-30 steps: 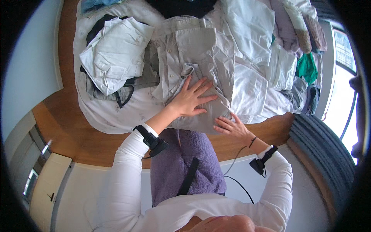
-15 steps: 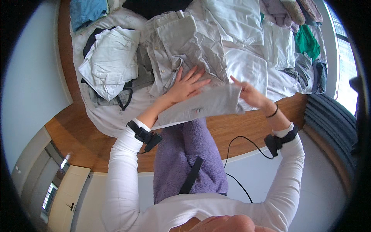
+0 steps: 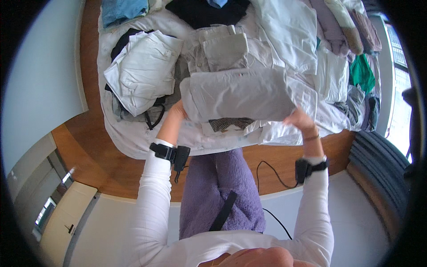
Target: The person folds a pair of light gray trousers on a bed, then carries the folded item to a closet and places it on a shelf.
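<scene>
A pale grey buttoned shirt (image 3: 240,95) lies on the bed in front of me, its near part folded over into a wide flap. My left hand (image 3: 179,109) grips the flap's left near corner, its fingers mostly hidden behind the cloth. At the right near corner my right hand (image 3: 300,119) pinches the fabric. The shirt's far part, with a folded sleeve (image 3: 226,51) and buttons, lies beyond the flap. Below the flap's near edge a dark checked patch (image 3: 229,124) and some white cloth show.
A stack of white clothing (image 3: 144,66) lies left, over grey and black garments. Beyond are a black garment (image 3: 204,13) and blue denim (image 3: 124,12). White clothes (image 3: 289,35), a green cloth (image 3: 362,73) and rolled garments (image 3: 340,26) lie right. A black cable (image 3: 275,169) hangs near my right arm.
The flap has been lifted away from me and laid over the shirt's middle. My left hand has moved from flat on the shirt to the flap's left corner. The view has shifted slightly.
</scene>
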Tool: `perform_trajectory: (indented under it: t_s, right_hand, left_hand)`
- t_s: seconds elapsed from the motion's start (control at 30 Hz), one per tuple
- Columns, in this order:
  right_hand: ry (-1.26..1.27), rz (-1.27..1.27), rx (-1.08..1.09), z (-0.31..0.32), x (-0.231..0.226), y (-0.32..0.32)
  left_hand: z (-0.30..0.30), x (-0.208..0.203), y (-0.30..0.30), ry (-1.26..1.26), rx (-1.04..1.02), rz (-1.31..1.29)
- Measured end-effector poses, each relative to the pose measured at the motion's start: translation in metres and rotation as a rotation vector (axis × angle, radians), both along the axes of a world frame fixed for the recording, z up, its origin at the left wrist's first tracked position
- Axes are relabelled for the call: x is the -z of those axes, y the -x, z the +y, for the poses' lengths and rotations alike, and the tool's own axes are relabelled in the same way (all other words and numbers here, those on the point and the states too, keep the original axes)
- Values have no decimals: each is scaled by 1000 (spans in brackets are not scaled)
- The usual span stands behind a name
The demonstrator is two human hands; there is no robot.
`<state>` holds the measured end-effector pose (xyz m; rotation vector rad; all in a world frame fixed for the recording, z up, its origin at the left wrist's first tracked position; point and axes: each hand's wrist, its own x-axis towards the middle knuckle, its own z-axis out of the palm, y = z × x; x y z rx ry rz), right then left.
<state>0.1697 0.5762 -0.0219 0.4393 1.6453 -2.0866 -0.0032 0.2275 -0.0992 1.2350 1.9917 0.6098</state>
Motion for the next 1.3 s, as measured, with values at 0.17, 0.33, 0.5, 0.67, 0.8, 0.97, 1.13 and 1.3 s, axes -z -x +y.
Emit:
perform_trajectory:
  t_s: [0.17,0.33,0.5,0.67,0.8,0.97,1.13,1.3]
  right_hand:
    - [-520,-54,-42,-49,-17,-26]
    - [-986,784,-586,-45,-19,-29]
    - [-1209,1058,-881,-44,-3,-21]
    - [-1051,984,-830,-42,2,-5]
    - [-721,692,-636,-32,-3,-13]
    - [221,45,-197,-22,-19,-20]
    - [-713,549,-371,-31,-67,-14]
    - [-807,587,-788,-48,-65,-23]
  left_hand:
    - [-1,-19,-34,-147,100,250]
    - [-10,-44,-51,-140,291,135]
    - [-8,-48,-48,-76,431,370]
    - [-12,-44,-45,-83,415,270]
    - [-20,-43,-39,-85,387,188]
    - [-10,-43,-39,-170,69,182]
    - [-23,-51,-51,-336,88,122]
    - [-37,-39,-73,-323,170,16]
